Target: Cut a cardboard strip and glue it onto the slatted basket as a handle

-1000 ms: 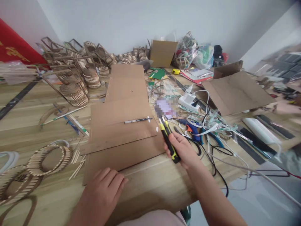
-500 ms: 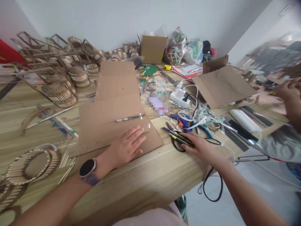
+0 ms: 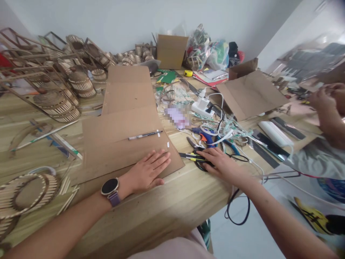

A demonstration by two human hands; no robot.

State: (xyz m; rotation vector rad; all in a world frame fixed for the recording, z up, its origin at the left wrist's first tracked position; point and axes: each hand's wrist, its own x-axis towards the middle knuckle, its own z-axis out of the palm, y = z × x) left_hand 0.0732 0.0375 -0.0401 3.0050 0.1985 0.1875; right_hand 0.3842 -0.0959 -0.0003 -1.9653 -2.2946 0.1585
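Observation:
My left hand (image 3: 149, 169), with a watch (image 3: 110, 187) on its wrist, lies flat with fingers spread on the near right part of a brown cardboard sheet (image 3: 118, 122). A pen (image 3: 144, 135) and small white paper bits rest on the cardboard beyond it. To the right, my right hand (image 3: 222, 163) is closed on a black and yellow utility knife (image 3: 195, 157), low over the wooden table. The knife's front end reaches the cardboard's right edge. Black-handled scissors (image 3: 192, 142) lie partly under the knife and hand. A blue glue gun (image 3: 206, 137) sits just beyond.
Woven baskets (image 3: 81, 84) crowd the back left; a woven ring (image 3: 29, 194) lies near left. A white power strip (image 3: 202, 109), cables and plastic scraps fill the middle. Folded cardboard (image 3: 250, 95) stands back right. Another person's hands (image 3: 326, 97) are at the far right.
My left hand has slid slightly right along the cardboard. My right hand has turned the utility knife, bringing its front end to the cardboard's edge. The view has shifted a little.

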